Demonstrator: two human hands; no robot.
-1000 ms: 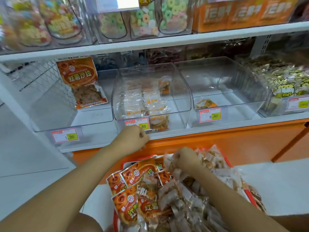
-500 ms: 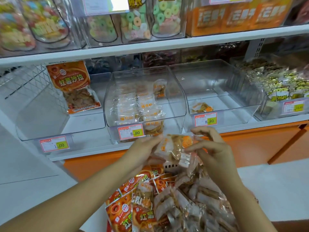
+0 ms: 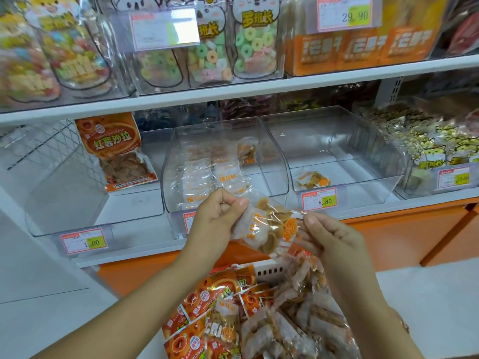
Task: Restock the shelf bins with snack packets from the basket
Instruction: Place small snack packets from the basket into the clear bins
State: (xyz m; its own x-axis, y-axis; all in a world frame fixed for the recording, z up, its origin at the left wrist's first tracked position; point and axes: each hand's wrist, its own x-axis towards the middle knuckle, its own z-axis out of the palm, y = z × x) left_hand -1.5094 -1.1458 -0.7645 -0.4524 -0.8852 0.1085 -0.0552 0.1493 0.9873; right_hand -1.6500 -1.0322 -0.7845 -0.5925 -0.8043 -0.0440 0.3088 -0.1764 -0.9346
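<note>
Packet [image 3: 267, 229] above the basket [image 3: 269, 271], before the shelf's [image 3: 129, 255] front edge.
My left hand [image 3: 220, 216] and right hand [image 3: 334, 237] pinch its ends; slick film may slip, or I choose the wrong bin [image 3: 269, 177].

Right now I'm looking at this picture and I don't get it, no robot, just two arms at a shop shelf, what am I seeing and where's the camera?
There is no machine: a person wears one camera on the head, looking forward and down along their own arms. The left hand and the right hand each pinch one end of a small clear snack packet, held up before the shelf. Below them is a basket heaped with more packets. On the shelf stand clear bins: the left bin holds an orange bag, the middle bin several small packets, the right bin one packet that shows.
</note>
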